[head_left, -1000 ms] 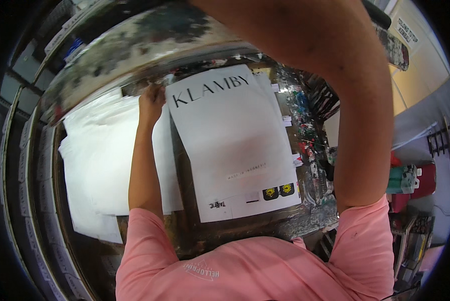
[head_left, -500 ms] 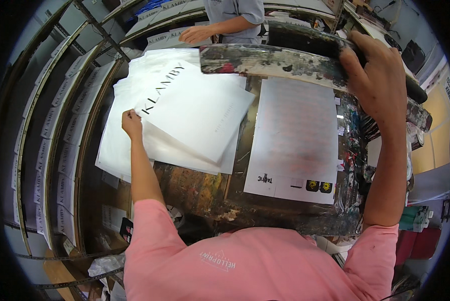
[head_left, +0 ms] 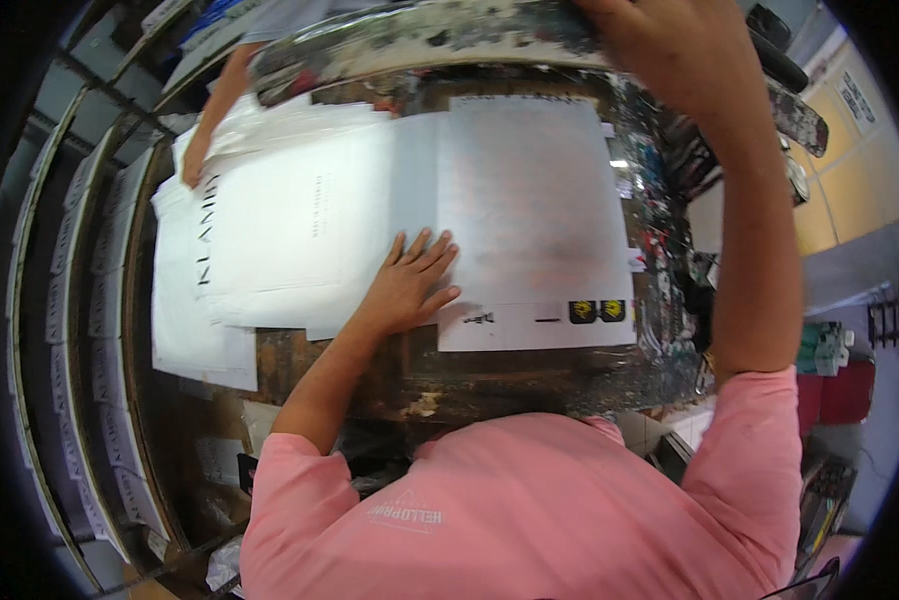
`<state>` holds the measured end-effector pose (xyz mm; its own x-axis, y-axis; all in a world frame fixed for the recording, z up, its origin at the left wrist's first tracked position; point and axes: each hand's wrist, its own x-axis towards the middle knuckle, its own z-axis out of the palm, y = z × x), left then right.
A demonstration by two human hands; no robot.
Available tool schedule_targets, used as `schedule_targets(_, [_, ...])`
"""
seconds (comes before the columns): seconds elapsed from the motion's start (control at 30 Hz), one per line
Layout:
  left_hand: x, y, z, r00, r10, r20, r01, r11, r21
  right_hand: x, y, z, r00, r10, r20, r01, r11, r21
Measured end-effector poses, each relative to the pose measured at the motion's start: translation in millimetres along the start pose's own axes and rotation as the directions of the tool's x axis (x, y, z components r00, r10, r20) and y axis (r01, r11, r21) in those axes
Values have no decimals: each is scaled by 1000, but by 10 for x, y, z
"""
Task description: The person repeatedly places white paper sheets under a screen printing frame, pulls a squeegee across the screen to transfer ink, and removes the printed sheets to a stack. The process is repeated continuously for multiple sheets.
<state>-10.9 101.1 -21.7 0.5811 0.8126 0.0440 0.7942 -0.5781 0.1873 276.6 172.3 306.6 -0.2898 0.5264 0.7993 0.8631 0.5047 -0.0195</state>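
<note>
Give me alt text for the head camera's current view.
The left hand lies spread at the left edge of a white sheet on a stained worktable; the right hand is at a paint-spattered frame. Another person's hand is at the printed sheets on the left.

My left hand (head_left: 409, 290) is out front, back up, fingers fanned forward, thumb angled off to the right! Behind it, my left forearm (head_left: 331, 385) slants up and inward, wrist close to straight. Over on the other side, my right forearm (head_left: 759, 230) rises high, and my right hand (head_left: 681, 55) leans inward up top, fingertips out of view.
</note>
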Motion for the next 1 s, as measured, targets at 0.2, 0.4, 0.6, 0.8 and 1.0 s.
schedule_targets(0.2, [1236, 868, 556, 970, 204, -135, -212, 976, -49, -117, 258, 53, 979, -194, 58, 198, 977, -76])
schedule_targets(0.4, [1770, 1442, 757, 959, 233, -162, -250, 964, -90, -491, 517, 6, 981, -143, 128, 145, 989, -6])
schedule_targets(0.6, [1797, 1574, 718, 969, 187, -161, -220, 951, -219, -584, 575, -21, 985, -104, 139, 101, 994, 31])
schedule_targets(0.8, [1750, 1549, 570, 943, 161, -292, -181, 983, -43, -388, 440, -18, 989, -74, 129, 67, 996, 55])
schedule_targets(1.0, [781, 822, -825, 647, -718, -256, 125, 431, -893, -165, 267, 51, 987, 4, 163, -23, 993, 116])
